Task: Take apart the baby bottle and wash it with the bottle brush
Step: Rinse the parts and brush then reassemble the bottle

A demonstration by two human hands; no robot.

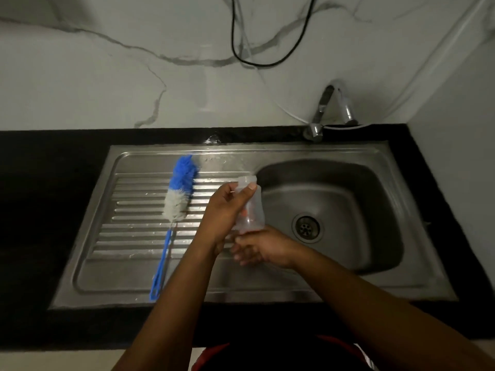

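Your left hand (224,210) fingers clamp the clear baby bottle (253,211), neck open. Right hand (258,249) at its base, grip blurred, can't tell. Bottle brush (178,200) lies on the steel drainboard (128,236).

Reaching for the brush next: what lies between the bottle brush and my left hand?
Only bare, wet draining board separates the bottle brush from the left hand, as the head view shows.

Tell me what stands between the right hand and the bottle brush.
The person's own left hand, gripping the bottle, lies between the right hand and the brush on the drainboard. Nothing else visible does.
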